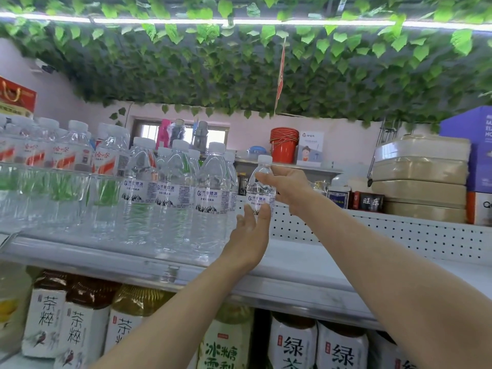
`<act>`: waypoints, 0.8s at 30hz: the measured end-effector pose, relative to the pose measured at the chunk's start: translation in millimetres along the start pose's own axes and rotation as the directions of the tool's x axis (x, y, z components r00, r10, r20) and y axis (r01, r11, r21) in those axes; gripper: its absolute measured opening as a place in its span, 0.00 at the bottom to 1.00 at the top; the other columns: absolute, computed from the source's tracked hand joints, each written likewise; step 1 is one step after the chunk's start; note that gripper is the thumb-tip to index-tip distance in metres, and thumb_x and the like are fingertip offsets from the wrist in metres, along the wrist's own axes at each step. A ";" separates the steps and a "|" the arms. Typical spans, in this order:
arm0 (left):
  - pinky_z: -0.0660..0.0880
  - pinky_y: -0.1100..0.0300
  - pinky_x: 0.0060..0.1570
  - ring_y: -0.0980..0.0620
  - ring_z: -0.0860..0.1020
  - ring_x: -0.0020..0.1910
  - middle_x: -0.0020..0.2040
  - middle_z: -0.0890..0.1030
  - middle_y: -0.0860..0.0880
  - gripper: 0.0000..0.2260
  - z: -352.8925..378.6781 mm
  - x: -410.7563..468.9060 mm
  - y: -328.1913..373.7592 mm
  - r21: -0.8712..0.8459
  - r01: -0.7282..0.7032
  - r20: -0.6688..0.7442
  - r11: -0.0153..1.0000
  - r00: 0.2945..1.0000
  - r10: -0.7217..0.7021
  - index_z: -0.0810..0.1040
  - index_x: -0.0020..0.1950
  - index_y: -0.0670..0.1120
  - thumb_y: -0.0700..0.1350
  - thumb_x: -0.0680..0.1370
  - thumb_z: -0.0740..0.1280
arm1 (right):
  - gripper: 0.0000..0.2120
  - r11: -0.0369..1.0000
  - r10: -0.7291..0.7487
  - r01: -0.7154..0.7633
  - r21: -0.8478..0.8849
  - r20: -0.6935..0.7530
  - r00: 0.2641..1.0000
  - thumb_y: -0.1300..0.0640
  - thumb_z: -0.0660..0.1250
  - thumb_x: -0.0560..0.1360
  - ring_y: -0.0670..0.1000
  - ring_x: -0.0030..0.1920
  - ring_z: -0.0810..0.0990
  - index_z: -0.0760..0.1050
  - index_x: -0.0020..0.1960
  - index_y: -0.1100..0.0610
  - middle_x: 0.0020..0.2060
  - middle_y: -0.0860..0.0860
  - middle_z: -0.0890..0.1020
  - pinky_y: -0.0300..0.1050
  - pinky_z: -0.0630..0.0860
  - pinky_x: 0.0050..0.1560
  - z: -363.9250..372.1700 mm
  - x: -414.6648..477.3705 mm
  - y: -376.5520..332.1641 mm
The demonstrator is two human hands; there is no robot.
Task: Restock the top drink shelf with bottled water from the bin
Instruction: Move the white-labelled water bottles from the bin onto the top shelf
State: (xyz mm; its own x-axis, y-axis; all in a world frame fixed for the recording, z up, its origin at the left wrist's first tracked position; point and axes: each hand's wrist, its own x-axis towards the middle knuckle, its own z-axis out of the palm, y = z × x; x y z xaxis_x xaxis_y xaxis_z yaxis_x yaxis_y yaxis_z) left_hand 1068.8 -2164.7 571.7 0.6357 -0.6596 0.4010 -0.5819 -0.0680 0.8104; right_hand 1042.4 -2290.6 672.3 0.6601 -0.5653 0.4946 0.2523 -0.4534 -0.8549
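Observation:
A small clear water bottle (pixel 262 186) with a white cap stands upright at the right end of the row on the top shelf (pixel 306 265). My right hand (pixel 286 185) holds its shoulder from the right, fingers wrapped round it. My left hand (pixel 251 235) reaches up from below, its straight fingers touching the bottle's lower part. To the left stand several larger water bottles (pixel 210 201) with the same white-and-blue label. The bin is out of view.
Red-labelled water bottles (pixel 66 153) fill the shelf's left end. A white pegboard back panel (pixel 386 233) bounds bare shelf to the right. Tea bottles (pixel 82 328) line the shelf below. Stacked beige containers (pixel 420 177) and red buckets (pixel 283 145) sit behind.

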 end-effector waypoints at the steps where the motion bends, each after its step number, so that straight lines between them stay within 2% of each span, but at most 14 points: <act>1: 0.44 0.44 0.77 0.50 0.43 0.81 0.82 0.41 0.52 0.41 0.3 0.0 -0.7 0.000 0.001 -0.003 1.000 1.000 -0.001 0.40 0.81 0.57 0.75 0.72 0.38 | 0.19 1.000 0.006 -0.006 -0.003 0.000 1.000 0.51 0.80 0.70 0.50 0.58 0.81 0.84 0.60 0.51 0.53 0.47 0.86 0.51 0.76 0.58 0.3 0.0 -0.1; 5: 0.44 0.44 0.77 0.50 0.43 0.81 0.82 0.41 0.52 0.43 -0.2 -2.6 -0.3 -0.002 -0.008 -0.009 1.000 1.000 0.008 0.40 0.81 0.55 0.76 0.71 0.38 | 0.20 1.000 0.002 -0.003 -0.019 -0.026 1.000 0.52 0.80 0.71 0.52 0.58 0.82 0.83 0.62 0.51 0.53 0.47 0.86 0.52 0.77 0.61 2.6 -2.4 -0.4; 8: 0.43 0.46 0.77 0.50 0.43 0.81 0.82 0.42 0.50 0.39 -2.2 -8.2 4.4 0.000 -0.023 -0.014 1.000 1.000 0.023 0.42 0.82 0.53 0.73 0.75 0.39 | 0.21 0.996 -0.021 0.016 -0.084 -0.058 0.998 0.50 0.78 0.73 0.48 0.53 0.80 0.81 0.65 0.50 0.47 0.42 0.82 0.45 0.73 0.50 4.2 -9.3 -4.8; 9: 0.43 0.47 0.77 0.50 0.43 0.81 0.82 0.43 0.51 0.38 -3.5 -11.9 6.4 -0.004 -0.035 -0.019 0.999 0.999 0.035 0.43 0.82 0.53 0.71 0.77 0.40 | 0.22 0.991 -0.026 0.016 -0.133 -0.073 0.997 0.48 0.77 0.74 0.50 0.54 0.80 0.80 0.66 0.51 0.48 0.43 0.82 0.44 0.72 0.50 4.0 -12.1 -6.7; 11: 0.43 0.50 0.78 0.54 0.43 0.80 0.82 0.45 0.53 0.36 -6.2 -24.0 10.5 -0.019 -0.082 -0.023 0.996 0.996 0.082 0.45 0.82 0.52 0.70 0.78 0.41 | 0.28 0.973 -0.030 0.005 -0.230 -0.109 0.994 0.45 0.76 0.74 0.52 0.58 0.78 0.77 0.70 0.54 0.59 0.49 0.82 0.47 0.72 0.53 2.7 -20.0 -9.9; 13: 0.43 0.53 0.78 0.56 0.45 0.80 0.82 0.47 0.55 0.36 -10.2 -41.1 15.9 -0.041 -0.146 -0.011 0.988 0.989 0.146 0.47 0.82 0.51 0.69 0.79 0.42 | 0.34 0.958 -0.041 0.004 -0.288 -0.123 0.992 0.43 0.75 0.74 0.51 0.56 0.75 0.72 0.74 0.56 0.66 0.52 0.78 0.48 0.71 0.54 1.1 -32.1 -14.1; 16: 0.46 0.52 0.79 0.56 0.48 0.80 0.82 0.50 0.54 0.34 -25.3 -66.0 25.9 -0.065 -0.204 -0.025 0.977 0.979 0.203 0.49 0.82 0.51 0.67 0.81 0.44 | 0.36 0.946 -0.058 0.017 -0.324 -0.116 0.992 0.44 0.77 0.73 0.52 0.59 0.75 0.69 0.75 0.56 0.70 0.53 0.76 0.49 0.71 0.56 -1.5 -55.6 -24.6; 19: 0.49 0.51 0.78 0.54 0.52 0.80 0.81 0.55 0.53 0.33 -50.5 -87.5 36.8 -0.050 -0.234 -0.089 0.971 0.969 0.229 0.53 0.82 0.51 0.67 0.81 0.44 | 0.34 0.936 -0.064 0.018 -0.351 -0.120 0.991 0.47 0.78 0.73 0.53 0.61 0.76 0.70 0.74 0.54 0.67 0.52 0.77 0.49 0.73 0.56 -4.7 -84.1 -43.2; 22: 0.56 0.52 0.74 0.51 0.59 0.78 0.79 0.62 0.51 0.31 -75.2 -110.3 43.0 -0.032 -0.251 -0.157 0.967 0.957 0.243 0.59 0.80 0.50 0.66 0.82 0.46 | 0.33 0.915 -0.101 0.056 -0.399 -0.092 0.991 0.47 0.78 0.73 0.52 0.62 0.76 0.70 0.74 0.52 0.56 0.43 0.77 0.49 0.73 0.59 -4.5 -116.7 -62.3; 24: 0.57 0.51 0.73 0.49 0.59 0.77 0.79 0.62 0.50 0.31 -89.6 -126.0 43.8 -0.008 -0.231 -0.190 0.973 0.956 0.225 0.60 0.80 0.50 0.66 0.82 0.49 | 0.33 0.894 -0.132 0.082 -0.440 -0.084 0.988 0.47 0.78 0.72 0.50 0.59 0.75 0.70 0.73 0.51 0.51 0.39 0.74 0.45 0.73 0.54 -1.3 -139.7 -73.2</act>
State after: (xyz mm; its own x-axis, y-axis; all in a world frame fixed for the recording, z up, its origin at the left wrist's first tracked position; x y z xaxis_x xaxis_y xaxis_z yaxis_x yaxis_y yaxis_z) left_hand 1008.7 -2017.5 595.0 0.5729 -0.5032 0.6470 -0.7087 0.0923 0.6994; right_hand 930.8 -2179.3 665.9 0.5595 -0.5563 0.6144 -0.0312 -0.7549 -0.6551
